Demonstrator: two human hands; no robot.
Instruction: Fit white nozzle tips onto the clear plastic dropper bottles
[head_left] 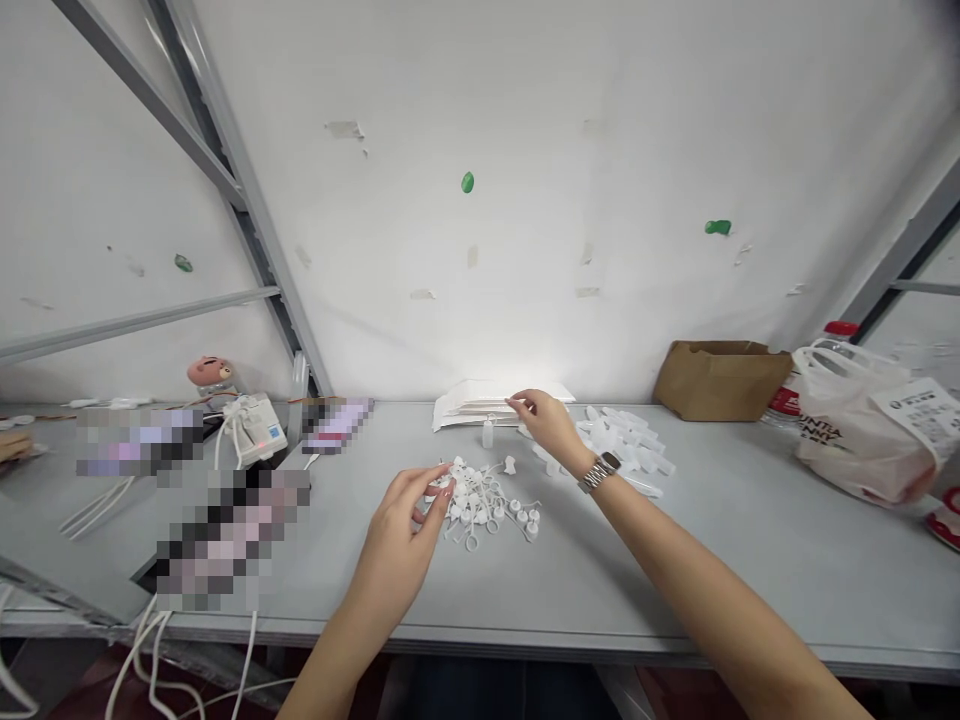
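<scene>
There are two hands on the grey table [570, 560], and both belong to the person. The left hand [394, 535] is in the lower middle of the frame, with its fingers curved and its fingertips at the left side of the caps [480, 505]. I cannot tell if it grasps one cap. The caps make one loose pile with many small white pieces, more than twenty, and they have thin loops. The right hand [547, 425] has a watch [598, 472] on the wrist. Its fingers are pinched together at the near edge of one paper stack [502, 400], but I cannot tell if they hold something.

One small bottle [487, 433] stands upright between this stack and the caps. To the right lies one heap of see-through tubes [622, 445], too many to count exactly. The grey table top shows between the caps and the front edge, and also to the right of the tubes. The back edge meets the wall [480, 200].

At upper right are one brown bag [720, 380] and one white plastic bag [855, 440], with one red-capped bottle [840, 335] behind it. At left there are three blurred patches [139, 440], and what they show cannot be told.
</scene>
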